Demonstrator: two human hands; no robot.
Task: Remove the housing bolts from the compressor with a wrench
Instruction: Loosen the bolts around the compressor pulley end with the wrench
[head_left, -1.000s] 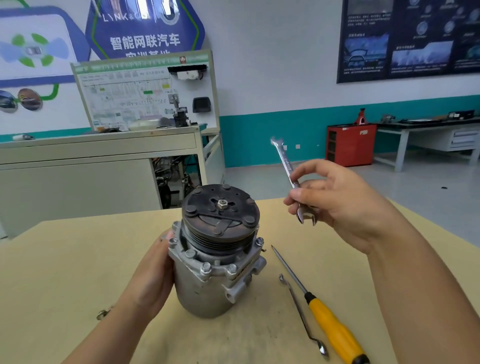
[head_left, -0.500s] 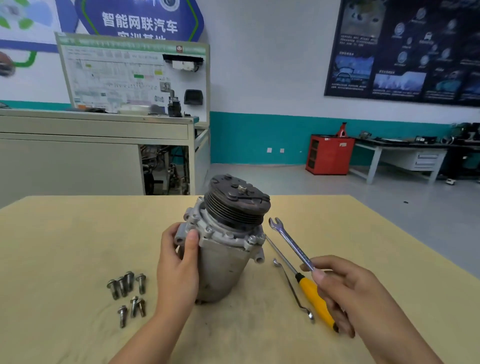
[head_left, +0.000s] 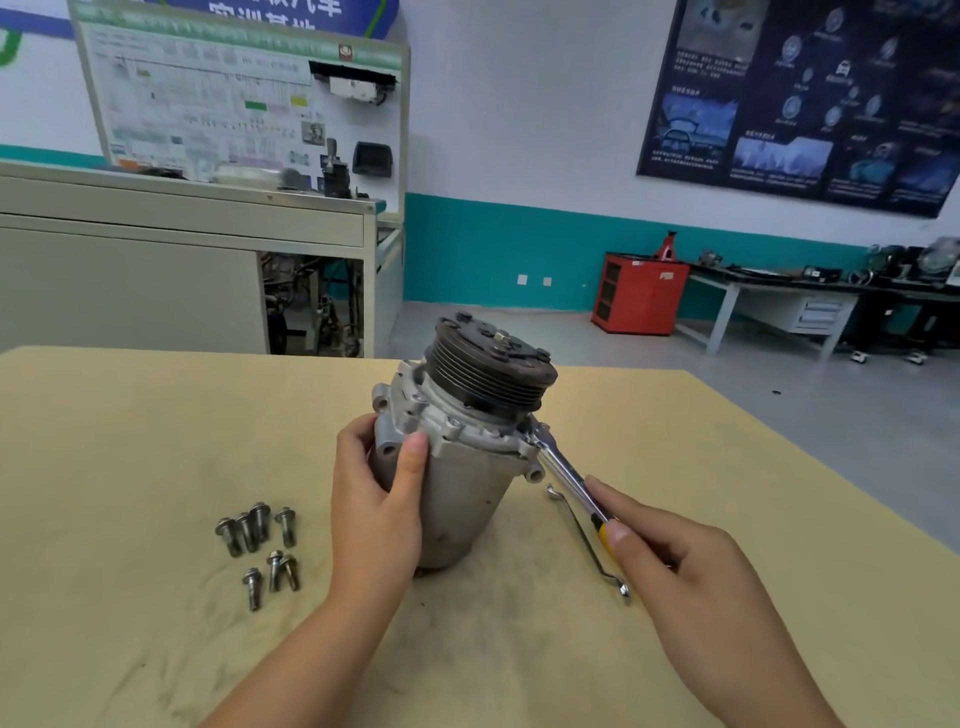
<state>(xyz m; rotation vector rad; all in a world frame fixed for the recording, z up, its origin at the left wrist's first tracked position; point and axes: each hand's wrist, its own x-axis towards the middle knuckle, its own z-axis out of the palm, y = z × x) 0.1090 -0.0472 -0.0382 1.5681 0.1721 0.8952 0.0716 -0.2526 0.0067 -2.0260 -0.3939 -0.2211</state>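
The grey compressor (head_left: 460, 480) with a dark ribbed pulley (head_left: 491, 371) stands on the tan table (head_left: 130, 441), tilted to the right. My left hand (head_left: 379, 512) grips its body from the left, thumb on the front. My right hand (head_left: 691, 569) holds the silver wrench (head_left: 563, 475) by its lower shaft. The wrench's open jaw sits at a housing bolt (head_left: 535, 434) on the flange's right side. Several removed bolts (head_left: 260, 543) lie on the table left of my left hand.
A yellow-handled screwdriver (head_left: 605, 535) lies mostly hidden under the wrench and my right hand. A thin bent metal tool (head_left: 587, 545) lies right of the compressor. The table's right edge runs diagonally behind my right hand. Benches and a red cabinet (head_left: 641, 293) stand far behind.
My right hand came down from mid-air and moved the wrench to the flange bolt on the compressor's right. The compressor has tilted to the right. The view shifted, so the loose bolts show.
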